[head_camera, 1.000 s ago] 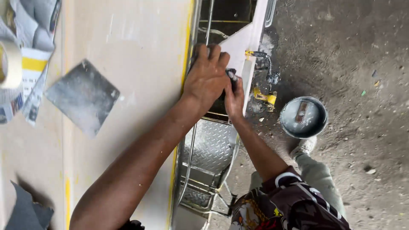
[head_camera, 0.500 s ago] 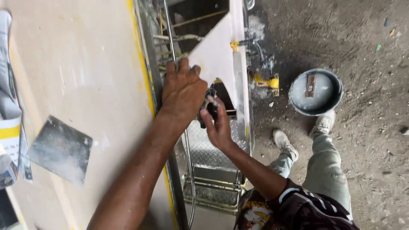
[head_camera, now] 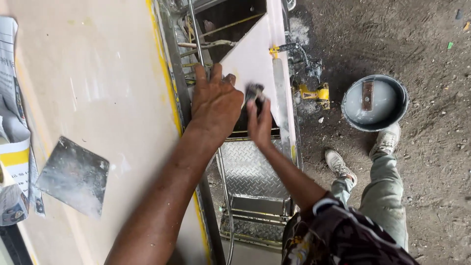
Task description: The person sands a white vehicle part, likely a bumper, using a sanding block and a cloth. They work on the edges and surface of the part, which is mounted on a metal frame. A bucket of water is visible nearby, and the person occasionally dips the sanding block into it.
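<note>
Fingers [head_camera: 203,78] of the left hand [head_camera: 216,105] lie spread, holding nothing, against the panel's edge [head_camera: 169,98]; right hand [head_camera: 259,122] grips a small dark tool [head_camera: 254,92] (blurred) at the white sheet [head_camera: 252,61].

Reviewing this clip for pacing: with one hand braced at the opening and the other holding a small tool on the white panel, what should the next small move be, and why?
Probably draw the right hand and its small dark tool a little further along the white panel. The tool sits at the panel's lower edge, while the left hand rests on the metal frame beside it.
</note>
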